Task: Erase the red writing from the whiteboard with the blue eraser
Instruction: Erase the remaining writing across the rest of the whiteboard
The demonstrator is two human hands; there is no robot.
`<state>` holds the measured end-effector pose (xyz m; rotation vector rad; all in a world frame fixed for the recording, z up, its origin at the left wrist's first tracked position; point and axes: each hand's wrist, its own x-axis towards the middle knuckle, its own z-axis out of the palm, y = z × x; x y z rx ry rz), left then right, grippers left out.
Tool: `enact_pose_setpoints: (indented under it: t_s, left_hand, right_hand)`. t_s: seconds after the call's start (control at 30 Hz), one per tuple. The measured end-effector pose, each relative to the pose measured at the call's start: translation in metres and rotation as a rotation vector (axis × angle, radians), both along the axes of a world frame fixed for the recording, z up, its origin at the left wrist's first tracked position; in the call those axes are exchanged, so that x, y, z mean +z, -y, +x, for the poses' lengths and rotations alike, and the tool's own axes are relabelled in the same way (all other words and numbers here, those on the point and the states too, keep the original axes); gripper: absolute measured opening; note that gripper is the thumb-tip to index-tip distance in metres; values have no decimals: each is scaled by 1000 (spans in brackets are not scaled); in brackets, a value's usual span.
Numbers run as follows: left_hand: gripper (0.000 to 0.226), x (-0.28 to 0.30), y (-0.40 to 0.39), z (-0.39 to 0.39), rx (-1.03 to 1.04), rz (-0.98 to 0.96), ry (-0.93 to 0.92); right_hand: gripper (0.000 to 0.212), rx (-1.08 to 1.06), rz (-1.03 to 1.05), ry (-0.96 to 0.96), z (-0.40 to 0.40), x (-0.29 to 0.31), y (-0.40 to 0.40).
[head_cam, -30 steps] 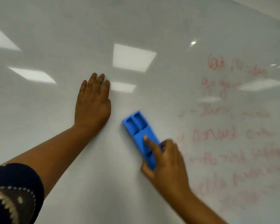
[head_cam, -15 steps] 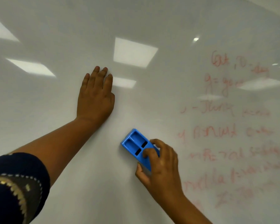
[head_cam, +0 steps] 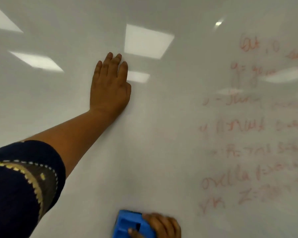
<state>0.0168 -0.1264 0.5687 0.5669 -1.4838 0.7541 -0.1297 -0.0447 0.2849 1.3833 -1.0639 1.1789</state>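
A glossy whiteboard fills the view. Faint red writing runs in several lines down its right side. My left hand lies flat on the board at the upper middle, fingers straight and together. At the bottom edge of the view my right hand grips the blue eraser and holds it against the board, left of the writing. Part of that hand and the eraser's lower end are cut off by the frame.
Ceiling lights reflect on the board as bright squares. My dark patterned sleeve covers the lower left corner. The board's left and middle areas carry no writing.
My right hand has drawn the eraser straight down the board, from the middle to the bottom edge of the view. My left hand stays pressed on the board.
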Motion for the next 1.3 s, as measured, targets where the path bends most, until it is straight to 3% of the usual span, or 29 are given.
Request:
enact_pose_setpoints:
  t_s: [0.03,0.1,0.17,0.27,0.47,0.57,0.67,0.8,0.97,1.03,1.17,1.3]
  left_hand:
    - [45,0,0,0,1,0,0]
    - [46,-1,0,1,3,2,-3]
    - [46,-2,-1,0,14,6,-1]
    - [44,-2,-3,0,37,6,23]
    - [41,-22,-6,-2,15,-27,71]
    - [41,-47,-8,-6,33,-91,166]
    - [44,-74,-10,-9,74,-120,295]
    - [51,-89,-10,-9,106,-70,353]
    - [51,-90,-9,-10,119,-79,355]
    - [49,-90,-8,-10,120,-81,358]
    - [47,-92,-6,-8,127,-185,438]
    - [48,-93,-3,-8,127,-332,577]
  right_hand:
    - [16,7,70,11,-5,14,-3]
    - [47,-60,42,0,-25,47,-9]
    - [61,-63,32,187,-38,90,-16]
    - [69,-8,26,314,-37,119,-13]
    - [67,-47,156,201,-18,49,-19]
    - [43,-130,140,65,-9,-9,-19]
    - [19,-196,83,53,-6,-37,-20]
    - [49,-210,134,74,-20,-15,-30]
    - [80,-69,192,345,-25,29,-28]
    - [79,-72,177,362,-13,24,-23]
    - [54,-140,176,161,8,-29,-20]
    - [54,-213,144,184,-16,-56,-32]
